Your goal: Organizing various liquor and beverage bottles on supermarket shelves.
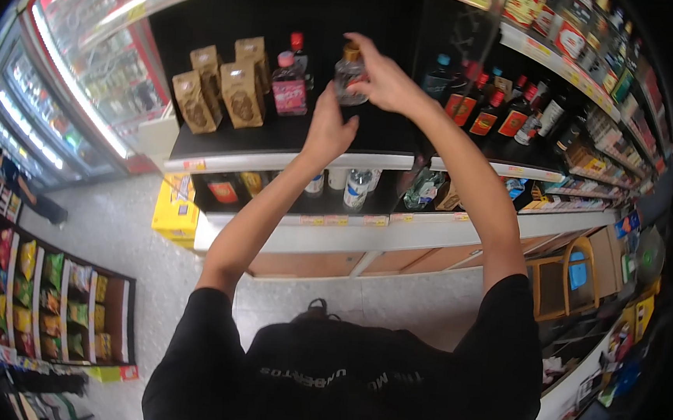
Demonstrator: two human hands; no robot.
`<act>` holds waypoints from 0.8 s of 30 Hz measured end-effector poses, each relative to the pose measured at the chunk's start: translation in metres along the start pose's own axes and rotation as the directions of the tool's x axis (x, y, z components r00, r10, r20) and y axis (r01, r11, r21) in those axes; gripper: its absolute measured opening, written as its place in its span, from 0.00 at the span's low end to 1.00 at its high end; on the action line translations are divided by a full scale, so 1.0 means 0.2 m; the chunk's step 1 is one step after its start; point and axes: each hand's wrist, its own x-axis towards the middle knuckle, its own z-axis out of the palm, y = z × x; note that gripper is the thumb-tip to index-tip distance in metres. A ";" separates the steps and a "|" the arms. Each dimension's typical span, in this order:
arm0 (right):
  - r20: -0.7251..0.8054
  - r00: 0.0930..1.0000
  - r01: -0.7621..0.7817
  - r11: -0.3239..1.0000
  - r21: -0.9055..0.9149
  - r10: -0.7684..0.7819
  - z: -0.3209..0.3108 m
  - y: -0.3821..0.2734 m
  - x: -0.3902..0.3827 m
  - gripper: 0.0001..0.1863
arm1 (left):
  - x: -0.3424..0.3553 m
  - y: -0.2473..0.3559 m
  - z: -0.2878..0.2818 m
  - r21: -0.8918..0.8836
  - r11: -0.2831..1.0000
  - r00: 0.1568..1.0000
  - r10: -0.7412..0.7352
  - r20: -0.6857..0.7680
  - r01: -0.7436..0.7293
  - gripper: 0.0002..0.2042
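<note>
A clear glass bottle (344,75) with a gold-brown cap stands upright over the black upper shelf (279,140). My right hand (386,82) holds it from the right, with the fingers up by the cap and the thumb across the body. My left hand (329,134) is raised at the bottle's lower left, its fingertips by the glass and its thumb apart; whether it touches the bottle I cannot tell. To the left stand a pink-labelled bottle (289,90) and a red-capped bottle (298,45). Several brown paper bags (242,98) sit farther left.
Several dark bottles (485,117) with red labels stand on the shelf to the right. Below, a lower shelf holds white-and-blue bottles (357,190). A yellow box (175,210) sits at the unit's left end. A snack rack (49,299) and a person (22,184) are at the left.
</note>
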 end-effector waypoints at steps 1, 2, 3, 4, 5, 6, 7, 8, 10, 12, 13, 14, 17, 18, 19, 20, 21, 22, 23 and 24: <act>-0.019 0.999 -0.034 0.999 -0.028 0.034 0.02 0.07 0.03 0.48 | 0.02 -0.03 0.06 -0.012 0.998 0.998 -0.058 0.014 0.058 0.40; -0.016 0.996 -0.090 0.994 -0.060 0.089 0.05 0.12 0.08 0.47 | 0.04 -0.07 0.11 0.042 0.997 0.998 -0.059 -0.017 0.059 0.41; -0.019 0.989 -0.146 0.985 -0.097 0.145 0.08 0.18 0.12 0.45 | 0.07 -0.10 0.15 0.095 0.994 0.998 -0.054 -0.043 0.058 0.42; -0.021 0.984 -0.176 0.982 -0.075 0.175 0.09 0.26 0.13 0.45 | 0.10 -0.07 0.19 0.045 0.984 0.984 -0.174 0.025 0.173 0.43; -0.024 0.978 -0.209 0.977 -0.044 0.208 0.11 0.29 0.16 0.46 | 0.12 -0.08 0.21 0.040 0.983 0.983 -0.181 0.023 0.180 0.43; -0.021 0.962 -0.274 0.960 -0.066 0.273 0.13 0.32 0.17 0.46 | 0.15 -0.08 0.23 0.050 0.972 0.971 -0.232 0.051 0.230 0.43; -0.019 0.943 -0.333 0.939 -0.084 0.332 0.15 0.33 0.19 0.46 | 0.17 -0.10 0.24 0.065 0.958 0.956 -0.283 0.074 0.279 0.43; -0.017 0.942 -0.335 0.938 -0.088 0.335 0.16 0.35 0.20 0.46 | 0.20 -0.12 0.25 0.031 0.947 0.942 -0.322 0.092 0.321 0.43; -0.001 0.928 -0.372 0.923 -0.094 0.374 0.26 0.39 0.24 0.47 | 0.23 -0.21 0.26 -0.029 0.926 0.923 -0.372 0.095 0.376 0.42; -0.007 0.925 -0.380 0.921 -0.085 0.381 0.29 0.43 0.24 0.47 | 0.27 -0.29 0.30 -0.102 0.904 0.907 -0.405 0.115 0.416 0.41; -0.009 0.927 -0.373 0.925 -0.067 0.374 0.31 0.43 0.26 0.46 | 0.30 -0.35 0.30 -0.202 0.878 0.900 -0.414 0.135 0.434 0.40; -0.009 0.928 -0.372 0.926 -0.068 0.372 0.32 0.43 0.27 0.46 | 0.32 -0.40 0.31 -0.301 0.841 0.893 -0.421 0.161 0.450 0.39; 0.036 0.946 -0.323 0.943 0.077 0.321 0.36 0.46 0.31 0.49 | 0.33 -0.49 0.37 -0.177 0.922 0.928 -0.363 -0.083 0.345 0.22; 0.054 0.953 -0.301 0.951 0.065 0.298 0.37 0.46 0.34 0.51 | 0.33 -0.52 0.37 -0.175 0.922 0.927 -0.364 -0.086 0.346 0.22; 0.068 0.955 -0.292 0.955 0.047 0.288 0.36 0.51 0.34 0.52 | 0.34 -0.51 0.38 -0.198 0.910 0.922 -0.382 -0.064 0.363 0.22; 0.066 0.953 -0.300 0.953 0.044 0.297 0.37 0.54 0.33 0.52 | 0.34 -0.49 0.39 -0.218 0.899 0.916 -0.399 -0.045 0.381 0.23; 0.066 0.959 -0.279 0.960 0.030 0.277 0.37 0.57 0.34 0.54 | 0.35 -0.48 0.38 -0.221 0.897 0.916 -0.400 -0.039 0.382 0.23; 0.067 0.965 -0.256 0.967 0.018 0.254 0.38 0.59 0.34 0.55 | 0.36 -0.48 0.36 -0.286 0.846 0.891 -0.446 0.083 0.450 0.29; 0.066 0.964 -0.259 0.966 0.019 0.257 0.38 0.60 0.35 0.55 | 0.37 -0.47 0.34 -0.339 0.785 0.855 -0.476 0.206 0.519 0.35; 0.077 0.958 -0.277 0.960 0.027 0.275 0.38 0.62 0.35 0.56 | 0.38 -0.46 0.33 -0.338 0.784 0.854 -0.476 0.209 0.520 0.35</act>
